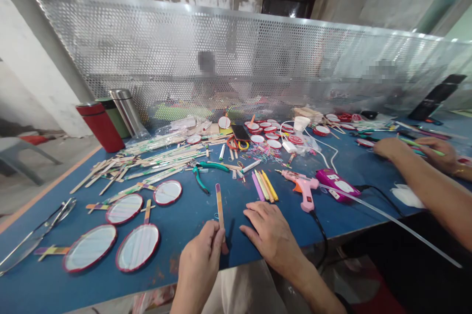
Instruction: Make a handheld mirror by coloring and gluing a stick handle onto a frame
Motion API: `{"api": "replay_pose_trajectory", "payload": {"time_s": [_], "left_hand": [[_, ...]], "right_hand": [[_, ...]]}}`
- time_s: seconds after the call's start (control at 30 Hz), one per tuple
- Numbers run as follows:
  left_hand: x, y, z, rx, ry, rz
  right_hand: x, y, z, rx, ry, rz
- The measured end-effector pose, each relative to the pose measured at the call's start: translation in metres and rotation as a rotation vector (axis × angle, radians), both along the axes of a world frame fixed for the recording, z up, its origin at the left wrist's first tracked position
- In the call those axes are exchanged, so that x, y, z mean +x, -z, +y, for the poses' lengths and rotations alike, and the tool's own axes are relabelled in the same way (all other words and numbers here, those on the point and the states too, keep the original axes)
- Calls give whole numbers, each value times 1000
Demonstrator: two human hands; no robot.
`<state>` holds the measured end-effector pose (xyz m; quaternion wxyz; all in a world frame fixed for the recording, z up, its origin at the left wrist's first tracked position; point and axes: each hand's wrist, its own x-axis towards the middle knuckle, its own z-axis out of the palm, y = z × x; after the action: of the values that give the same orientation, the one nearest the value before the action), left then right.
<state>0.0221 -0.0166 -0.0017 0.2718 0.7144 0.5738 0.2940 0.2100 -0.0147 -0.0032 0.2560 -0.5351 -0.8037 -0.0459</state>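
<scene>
A flat multicoloured wooden stick (220,206) is held clamped in the fingers of the left hand (201,260) over the near edge of the blue table (191,211), where bare surface is seen; the right hand (271,233) is laid flat beside it, fingers loosely apart

Perhaps two people (206,66) sit blurred behind the perforated screen (147,48).

Found on the blue desk (191,215) red-rimmed oval mirrors (137,247) front left, wooden sticks (158,157) behind, green pliers (206,169) and coloured sticks (264,185) mid-way, a pink glue gun (304,188) rightward, perhaps small round mirrors (273,137) farther back, the right hand (271,235) flat near the edge.
</scene>
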Motion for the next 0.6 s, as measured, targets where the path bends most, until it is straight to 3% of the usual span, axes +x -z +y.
{"api": "replay_pose_trajectory", "payload": {"time_s": [0.6], "left_hand": [[1,-2,0,-10,8,-12]], "right_hand": [[2,2,0,-5,11,7]]}}
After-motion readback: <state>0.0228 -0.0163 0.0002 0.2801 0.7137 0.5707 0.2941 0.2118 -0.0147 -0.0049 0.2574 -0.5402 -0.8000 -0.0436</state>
